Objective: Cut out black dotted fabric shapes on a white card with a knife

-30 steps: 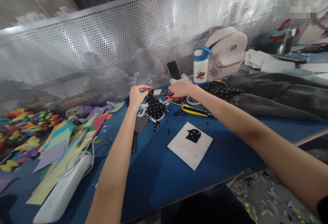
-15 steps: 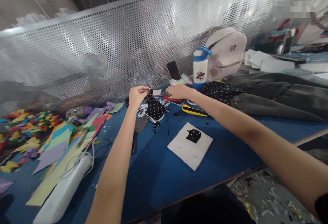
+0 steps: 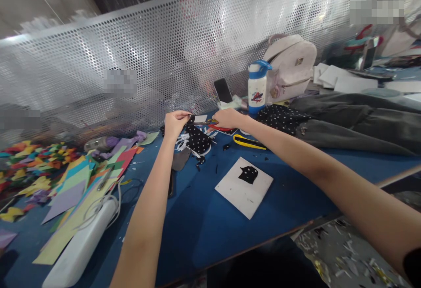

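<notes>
Blue tabletop (image 3: 197, 222): one dotted cutout (image 3: 249, 175) at five o'clock. My left hand (image 3: 174, 124) pinches black fabric (image 3: 191, 119), seemingly unfinished; my right hand (image 3: 227, 117) grips scissors (image 3: 221, 128).

Left arm (image 3: 144, 200), right arm (image 3: 309, 160) extended forward; left hand (image 3: 175, 124) pinching; right hand (image 3: 229, 118) curled closed.

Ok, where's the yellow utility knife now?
Head view, on the blue table, right of centre: the yellow utility knife lies just beyond the white square tile.
</notes>
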`<state>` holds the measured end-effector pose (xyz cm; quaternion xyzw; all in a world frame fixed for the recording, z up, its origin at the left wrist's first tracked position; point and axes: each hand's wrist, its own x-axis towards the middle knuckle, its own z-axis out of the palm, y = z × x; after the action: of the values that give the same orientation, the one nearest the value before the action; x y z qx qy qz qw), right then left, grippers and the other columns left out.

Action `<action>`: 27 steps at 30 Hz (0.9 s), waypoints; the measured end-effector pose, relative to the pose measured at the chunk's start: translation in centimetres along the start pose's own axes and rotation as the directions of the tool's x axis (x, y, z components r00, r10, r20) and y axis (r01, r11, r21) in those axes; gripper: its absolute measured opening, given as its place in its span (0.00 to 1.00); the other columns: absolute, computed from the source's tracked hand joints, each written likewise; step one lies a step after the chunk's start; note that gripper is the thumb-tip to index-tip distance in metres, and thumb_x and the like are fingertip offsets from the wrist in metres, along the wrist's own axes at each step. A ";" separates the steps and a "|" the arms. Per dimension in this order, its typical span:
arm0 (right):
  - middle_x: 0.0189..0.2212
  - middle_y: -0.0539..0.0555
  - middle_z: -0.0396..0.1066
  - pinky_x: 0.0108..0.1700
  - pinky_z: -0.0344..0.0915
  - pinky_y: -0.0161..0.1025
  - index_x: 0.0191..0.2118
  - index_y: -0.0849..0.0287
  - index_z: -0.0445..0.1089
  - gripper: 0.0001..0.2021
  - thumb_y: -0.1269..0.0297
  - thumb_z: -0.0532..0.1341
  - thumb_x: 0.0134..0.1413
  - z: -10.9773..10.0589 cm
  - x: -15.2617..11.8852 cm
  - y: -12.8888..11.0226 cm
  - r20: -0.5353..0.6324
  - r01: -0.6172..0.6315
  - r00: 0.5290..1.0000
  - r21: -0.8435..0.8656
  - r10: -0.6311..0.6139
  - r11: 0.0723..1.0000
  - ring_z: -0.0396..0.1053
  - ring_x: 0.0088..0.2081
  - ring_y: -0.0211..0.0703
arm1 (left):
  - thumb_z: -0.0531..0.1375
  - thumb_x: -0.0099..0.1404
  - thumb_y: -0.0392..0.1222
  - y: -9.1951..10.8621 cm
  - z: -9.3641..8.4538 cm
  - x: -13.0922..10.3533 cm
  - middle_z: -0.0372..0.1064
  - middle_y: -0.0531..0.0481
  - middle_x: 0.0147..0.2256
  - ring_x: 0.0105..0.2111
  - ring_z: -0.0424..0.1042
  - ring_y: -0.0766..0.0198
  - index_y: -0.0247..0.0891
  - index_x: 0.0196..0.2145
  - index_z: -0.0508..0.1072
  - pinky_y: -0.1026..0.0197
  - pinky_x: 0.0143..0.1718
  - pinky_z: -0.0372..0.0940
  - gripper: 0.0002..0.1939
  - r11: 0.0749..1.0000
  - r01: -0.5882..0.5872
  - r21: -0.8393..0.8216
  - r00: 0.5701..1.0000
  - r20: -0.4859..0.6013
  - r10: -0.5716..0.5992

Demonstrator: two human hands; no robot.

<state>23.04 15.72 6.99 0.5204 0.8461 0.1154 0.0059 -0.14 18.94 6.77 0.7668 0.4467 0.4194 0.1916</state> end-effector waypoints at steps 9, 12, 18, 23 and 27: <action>0.49 0.58 0.71 0.49 0.71 0.51 0.51 0.62 0.69 0.15 0.57 0.60 0.64 -0.1 -0.1 -0.1 0.010 0.020 1.000 -0.027 -0.020 0.999 0.71 0.47 0.47 | 0.60 0.71 0.45 -0.4 -0.1 0.1 0.69 0.44 0.50 0.45 0.73 0.56 0.35 0.52 0.70 0.50 0.45 0.71 0.15 1.000 0.016 0.004 1.000 -0.012 -0.016; 0.49 0.58 0.71 0.49 0.71 0.51 0.51 0.62 0.69 0.15 0.57 0.60 0.64 -0.1 -0.1 -0.2 0.012 0.021 1.000 -0.028 -0.021 0.999 0.71 0.48 0.47 | 0.60 0.71 0.45 -0.4 -0.1 0.1 0.69 0.44 0.50 0.45 0.73 0.56 0.35 0.51 0.70 0.50 0.45 0.71 0.15 1.000 0.017 0.001 1.000 -0.018 -0.017; 0.49 0.58 0.71 0.49 0.71 0.51 0.51 0.62 0.69 0.16 0.58 0.60 0.64 0.2 -0.1 -0.2 0.017 0.030 0.999 -0.024 -0.029 0.999 0.71 0.48 0.48 | 0.60 0.71 0.45 -0.4 0.0 0.0 0.69 0.44 0.49 0.45 0.73 0.57 0.35 0.51 0.70 0.50 0.45 0.71 0.15 1.000 0.014 -0.009 1.000 -0.023 -0.014; 0.49 0.58 0.70 0.49 0.71 0.50 0.52 0.62 0.68 0.16 0.58 0.60 0.64 0.5 0.0 -0.1 0.033 0.031 0.999 -0.022 -0.030 0.999 0.71 0.48 0.47 | 0.60 0.71 0.45 -0.5 0.1 0.0 0.69 0.44 0.49 0.44 0.73 0.57 0.35 0.51 0.70 0.51 0.44 0.71 0.15 1.000 0.015 -0.001 1.000 -0.023 -0.015; 0.49 0.58 0.70 0.49 0.71 0.51 0.52 0.62 0.68 0.16 0.57 0.60 0.64 0.8 -0.1 -0.1 0.035 0.018 0.999 -0.021 -0.017 1.000 0.71 0.47 0.47 | 0.60 0.71 0.45 -0.4 0.1 -0.1 0.69 0.44 0.50 0.44 0.73 0.57 0.35 0.51 0.70 0.51 0.44 0.71 0.15 1.000 0.016 0.018 1.000 -0.004 -0.016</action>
<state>23.10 15.76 6.20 0.5148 0.8491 0.1153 0.0273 -0.32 19.06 6.45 0.7641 0.4568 0.4153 0.1869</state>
